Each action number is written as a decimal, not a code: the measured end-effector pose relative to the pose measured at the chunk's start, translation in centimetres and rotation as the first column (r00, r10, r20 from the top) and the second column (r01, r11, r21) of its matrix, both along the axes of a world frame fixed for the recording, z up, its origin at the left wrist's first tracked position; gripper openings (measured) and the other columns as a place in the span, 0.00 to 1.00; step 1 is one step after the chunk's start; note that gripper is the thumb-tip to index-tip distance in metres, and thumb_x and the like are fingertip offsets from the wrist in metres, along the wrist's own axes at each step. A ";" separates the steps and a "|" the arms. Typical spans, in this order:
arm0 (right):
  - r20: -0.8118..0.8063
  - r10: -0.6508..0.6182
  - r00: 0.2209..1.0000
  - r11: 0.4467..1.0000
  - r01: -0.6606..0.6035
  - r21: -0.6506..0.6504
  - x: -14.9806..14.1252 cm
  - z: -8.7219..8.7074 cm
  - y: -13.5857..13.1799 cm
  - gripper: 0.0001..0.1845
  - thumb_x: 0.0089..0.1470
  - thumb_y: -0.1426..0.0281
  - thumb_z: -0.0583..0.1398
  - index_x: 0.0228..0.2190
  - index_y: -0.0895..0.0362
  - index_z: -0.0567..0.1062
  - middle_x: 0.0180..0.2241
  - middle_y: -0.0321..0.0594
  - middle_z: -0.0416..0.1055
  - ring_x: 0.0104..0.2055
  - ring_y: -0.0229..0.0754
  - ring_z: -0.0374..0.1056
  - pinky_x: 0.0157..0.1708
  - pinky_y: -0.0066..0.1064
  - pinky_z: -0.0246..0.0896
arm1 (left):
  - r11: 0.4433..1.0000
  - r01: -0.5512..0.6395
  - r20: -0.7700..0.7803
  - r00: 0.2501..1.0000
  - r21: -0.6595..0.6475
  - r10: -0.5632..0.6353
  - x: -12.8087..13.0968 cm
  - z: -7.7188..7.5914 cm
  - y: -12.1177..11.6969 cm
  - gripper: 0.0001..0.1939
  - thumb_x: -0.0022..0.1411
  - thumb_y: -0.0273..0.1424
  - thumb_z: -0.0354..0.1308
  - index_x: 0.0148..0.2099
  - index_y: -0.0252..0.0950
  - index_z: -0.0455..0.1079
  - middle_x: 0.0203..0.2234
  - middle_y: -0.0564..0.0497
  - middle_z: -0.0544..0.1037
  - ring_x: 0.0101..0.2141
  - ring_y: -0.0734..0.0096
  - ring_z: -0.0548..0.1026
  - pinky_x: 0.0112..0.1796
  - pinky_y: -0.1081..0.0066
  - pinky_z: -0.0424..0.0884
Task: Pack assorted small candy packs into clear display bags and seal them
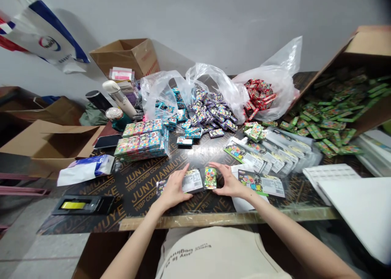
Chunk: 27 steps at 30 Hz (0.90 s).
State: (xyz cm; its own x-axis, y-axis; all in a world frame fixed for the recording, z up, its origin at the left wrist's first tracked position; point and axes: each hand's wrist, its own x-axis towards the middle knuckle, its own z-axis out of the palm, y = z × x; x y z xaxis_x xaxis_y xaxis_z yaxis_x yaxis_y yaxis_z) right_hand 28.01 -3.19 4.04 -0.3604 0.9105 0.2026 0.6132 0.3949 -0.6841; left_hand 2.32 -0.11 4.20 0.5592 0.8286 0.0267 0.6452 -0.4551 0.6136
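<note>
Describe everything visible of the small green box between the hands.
The box is a small oblong, its upward face green with multicoloured print. It looks like thin card and seems closed. It lies on the dark table, with the right hand curved around its right side; whether the fingertips touch it is unclear.

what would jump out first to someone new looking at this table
Probably the heap of small green packets spilling from the tipped cardboard box on the right. Next come three clear plastic bags at the back, with blue packets, purple packets and red packets from left to right. Nearer the front edge, the left hand and right hand are at either side of one small green box.
</note>
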 end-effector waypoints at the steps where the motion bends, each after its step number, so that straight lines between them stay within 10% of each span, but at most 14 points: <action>1: -0.006 -0.025 1.000 1.000 0.025 0.017 0.0 0.2 0.0 0.44 0.35 0.69 0.62 0.55 0.53 0.53 0.51 0.44 0.61 0.51 0.50 0.58 0.51 0.42 0.44 | 1.000 -0.012 0.010 1.000 -0.006 0.013 0.1 0.1 0.1 0.51 0.38 0.31 0.65 0.63 0.41 0.45 0.50 0.45 0.65 0.50 0.54 0.62 0.52 0.55 0.53; 5: -0.016 -0.156 0.988 0.981 0.157 0.116 -1.0 1.3 0.3 0.42 0.38 0.65 0.63 0.55 0.53 0.54 0.50 0.45 0.60 0.52 0.52 0.56 0.50 0.44 0.46 | 0.974 -0.134 0.248 0.952 -0.181 0.177 2.5 0.6 -0.3 0.39 0.41 0.37 0.66 0.57 0.39 0.59 0.48 0.45 0.68 0.50 0.54 0.63 0.53 0.53 0.53; 9: 0.058 -0.171 0.984 0.974 0.159 0.163 -2.7 2.9 0.3 0.49 0.36 0.59 0.64 0.58 0.53 0.50 0.52 0.49 0.54 0.52 0.54 0.54 0.49 0.47 0.48 | 0.813 -0.016 0.562 0.715 -0.582 0.416 5.9 1.8 -0.7 0.31 0.47 0.35 0.63 0.53 0.34 0.62 0.35 0.48 0.74 0.37 0.64 0.72 0.39 0.66 0.67; 12: 0.134 -0.177 0.975 0.979 0.160 0.127 -2.8 3.5 -0.1 0.51 0.32 0.52 0.65 0.56 0.54 0.56 0.54 0.53 0.51 0.52 0.59 0.52 0.47 0.51 0.49 | 0.734 0.041 0.594 0.618 -0.678 0.514 6.3 2.4 -0.3 0.34 0.43 0.31 0.66 0.53 0.35 0.60 0.24 0.55 0.72 0.26 0.73 0.72 0.31 0.73 0.67; 17: 0.121 -0.044 0.992 0.998 0.039 0.046 -1.8 4.5 -1.7 0.27 0.35 0.52 0.65 0.39 0.49 0.72 0.53 0.45 0.57 0.54 0.57 0.52 0.49 0.52 0.47 | 0.632 -0.016 0.523 0.545 -0.775 0.655 4.4 2.6 0.4 0.38 0.43 0.33 0.66 0.56 0.34 0.55 0.22 0.54 0.74 0.23 0.71 0.73 0.27 0.72 0.68; 20: 0.064 0.034 0.997 0.999 -0.036 0.041 -1.9 5.1 -2.0 0.38 0.35 0.54 0.65 0.50 0.50 0.64 0.57 0.47 0.52 0.57 0.56 0.49 0.53 0.51 0.42 | 0.596 0.066 0.507 0.606 -0.800 0.613 4.4 2.6 0.2 0.39 0.42 0.32 0.67 0.56 0.35 0.55 0.23 0.53 0.74 0.21 0.74 0.72 0.24 0.76 0.65; 23: -0.016 0.152 0.988 0.988 -0.151 0.032 -2.1 4.9 -1.5 0.42 0.36 0.61 0.64 0.54 0.52 0.57 0.54 0.46 0.58 0.56 0.51 0.53 0.54 0.45 0.42 | 0.621 0.105 0.498 0.705 -0.777 0.504 4.6 2.5 0.1 0.38 0.45 0.34 0.65 0.57 0.36 0.54 0.20 0.56 0.72 0.20 0.75 0.70 0.23 0.77 0.63; 27: 0.004 0.009 1.000 0.996 -0.010 0.086 -1.0 2.7 -0.3 0.37 0.37 0.65 0.63 0.51 0.53 0.60 0.48 0.44 0.64 0.52 0.51 0.58 0.52 0.45 0.44 | 0.905 -0.108 0.365 0.890 -0.412 0.273 3.2 1.5 0.2 0.41 0.43 0.40 0.64 0.59 0.39 0.54 0.40 0.44 0.73 0.43 0.59 0.70 0.43 0.61 0.64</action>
